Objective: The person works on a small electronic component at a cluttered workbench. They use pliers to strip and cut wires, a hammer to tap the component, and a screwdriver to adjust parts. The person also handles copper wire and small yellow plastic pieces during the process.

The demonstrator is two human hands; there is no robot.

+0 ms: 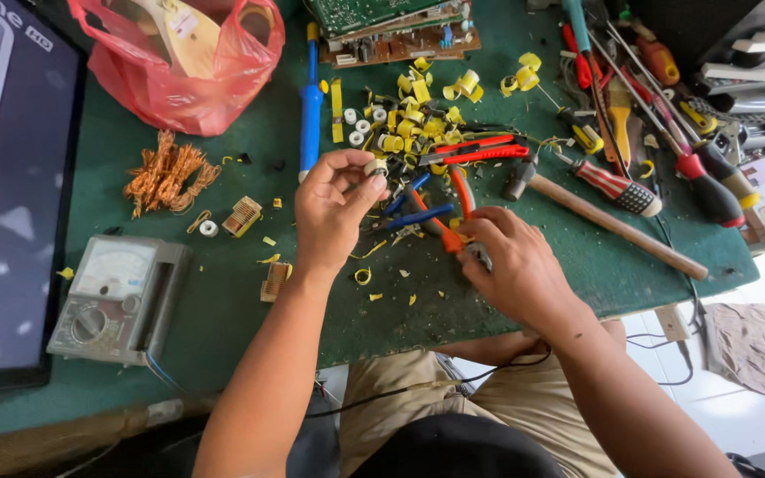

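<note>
My left hand (331, 209) is raised over the green bench mat (223, 292) and pinches a small white ring-shaped core (375, 165) between thumb and fingertips. My right hand (511, 261) rests lower on the mat, closed around the orange handles of a pair of pliers (453, 232). Just beyond both hands lies a heap of yellow tape scraps and several white ring cores (413, 119). Blue-handled pliers (413, 215) lie between the two hands.
A bundle of copper wire (168, 174), a grey analogue multimeter (119, 296), a blue soldering iron (312, 102), a red plastic bag (189, 62), circuit boards (396, 31), a hammer (608, 221) and several screwdrivers (666, 133) crowd the mat. A dark screen (6, 177) stands at left.
</note>
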